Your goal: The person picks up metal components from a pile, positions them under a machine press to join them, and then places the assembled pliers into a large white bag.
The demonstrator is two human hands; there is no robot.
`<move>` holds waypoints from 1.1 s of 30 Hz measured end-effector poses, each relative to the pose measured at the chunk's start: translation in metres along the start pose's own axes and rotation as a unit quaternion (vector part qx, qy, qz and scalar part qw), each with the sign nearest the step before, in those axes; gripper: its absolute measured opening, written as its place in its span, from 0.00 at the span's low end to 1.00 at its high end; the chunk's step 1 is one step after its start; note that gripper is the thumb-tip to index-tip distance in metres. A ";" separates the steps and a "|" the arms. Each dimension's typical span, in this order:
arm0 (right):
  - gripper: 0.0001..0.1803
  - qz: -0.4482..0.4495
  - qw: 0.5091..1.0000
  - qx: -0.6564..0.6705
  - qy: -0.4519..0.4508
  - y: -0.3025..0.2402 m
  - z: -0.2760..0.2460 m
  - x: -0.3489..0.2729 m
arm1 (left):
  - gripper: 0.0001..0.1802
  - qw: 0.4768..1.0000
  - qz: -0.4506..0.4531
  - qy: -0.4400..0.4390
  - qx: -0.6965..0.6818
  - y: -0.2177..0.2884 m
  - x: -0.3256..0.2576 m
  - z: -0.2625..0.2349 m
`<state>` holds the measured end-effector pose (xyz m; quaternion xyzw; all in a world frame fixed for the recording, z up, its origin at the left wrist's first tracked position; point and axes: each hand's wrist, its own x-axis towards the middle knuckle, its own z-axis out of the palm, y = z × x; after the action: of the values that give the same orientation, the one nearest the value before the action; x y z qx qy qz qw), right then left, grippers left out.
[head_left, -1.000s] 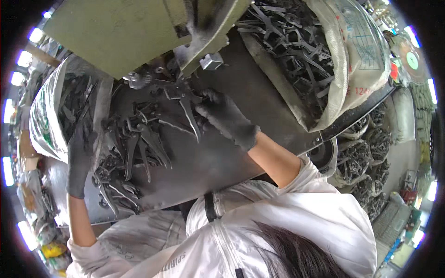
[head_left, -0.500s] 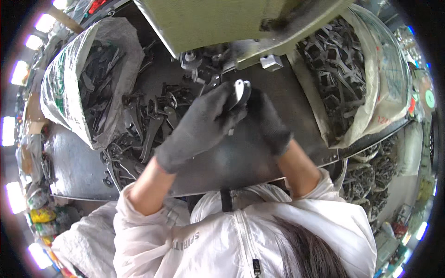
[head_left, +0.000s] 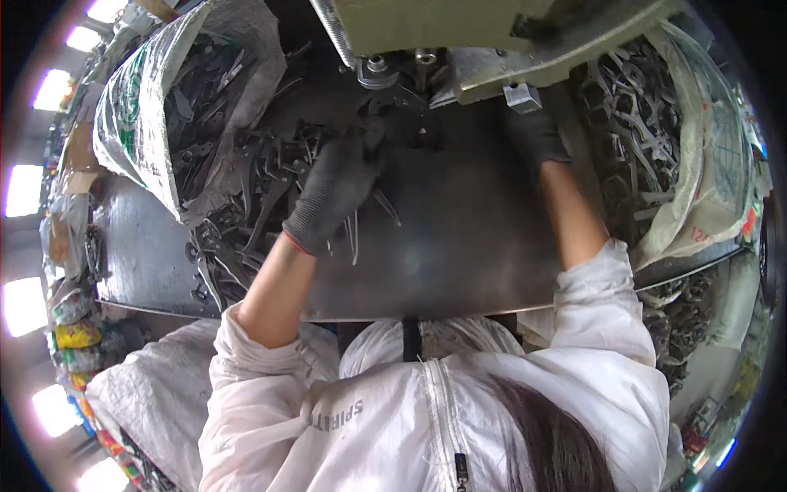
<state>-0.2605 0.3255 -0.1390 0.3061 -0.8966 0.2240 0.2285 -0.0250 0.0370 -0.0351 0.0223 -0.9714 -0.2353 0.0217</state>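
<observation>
My left hand [head_left: 338, 182], in a dark grey knit glove, is curled over the right edge of a pile of dark metal tool parts [head_left: 266, 176]. Slim metal handle-like pieces [head_left: 353, 236] stick out below its palm, and a rounded dark metal end shows by its fingertips. The pieces' exact kind is unclear. My right hand [head_left: 534, 136], gloved alike, reaches forward to the right of the machine, just below a small bright metal block [head_left: 522, 98]. Its fingers are blurred and in shadow, so their grip cannot be made out.
A green-painted machine [head_left: 426, 29] overhangs the dark metal table [head_left: 443, 238]. An open woven sack [head_left: 193, 123] of dark metal parts stands at the left. Another sack [head_left: 684, 193], holding bright open-ended pieces, is at the right. More parts [head_left: 684, 324] lie below the table's right edge.
My hands were together at the middle, holding a bright metal piece. They have parted: the left moved to the pile, the right forward and right. The bright piece is no longer visible.
</observation>
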 end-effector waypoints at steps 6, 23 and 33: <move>0.17 0.210 0.933 0.288 -0.043 -0.124 -0.115 -0.018 | 0.22 0.861 -0.187 -0.046 -0.471 0.020 -0.007 -0.014; 0.10 0.278 0.728 0.604 -0.168 -0.180 -0.101 -0.027 | 0.23 0.889 -0.083 -0.064 -0.445 -0.005 0.011 0.014; 0.09 0.303 0.738 0.569 -0.198 -0.182 -0.082 -0.026 | 0.18 0.874 -0.047 -0.080 -0.478 -0.004 0.020 0.031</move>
<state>-0.1018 0.2520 -0.0403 0.1285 -0.6723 0.6844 -0.2511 -0.0467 0.0464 -0.0639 0.0358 -0.7371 -0.6723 -0.0587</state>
